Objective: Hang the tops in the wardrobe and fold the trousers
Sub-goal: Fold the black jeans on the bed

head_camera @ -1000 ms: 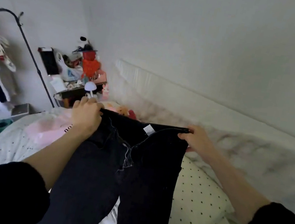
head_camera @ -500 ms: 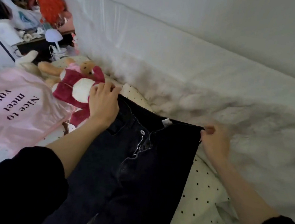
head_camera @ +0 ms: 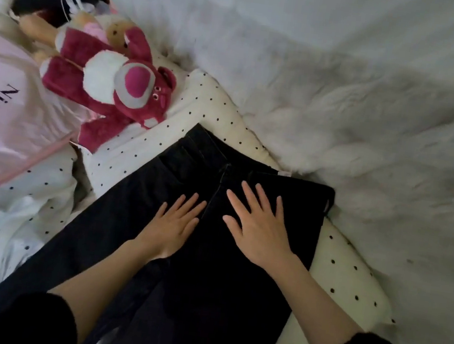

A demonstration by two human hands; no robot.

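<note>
From the head view, the black trousers now lie spread on the bed, waistband away from the person and legs running back toward them, where half a second ago they were held up by the waistband corners. Both grips have been let go: the left hand rests flat with straight fingers on the left side of the trouser front, and the right hand lies flat with fingers spread just beside it, across the fly seam, the two hands close but not touching. Both are apart-fingered and hold nothing, only pressing the cloth. Beyond the left hand and further to its left lies a magenta plush bear, with a pink bag printed with dark lettering further left again; beyond the right hand a white fluffy blanket rises along the far side. The change suggests the laying-out step is done and smoothing is in hand, so the fold proper looks ready to begin, probably one leg over the other. No tops or wardrobe show in this view.
</note>
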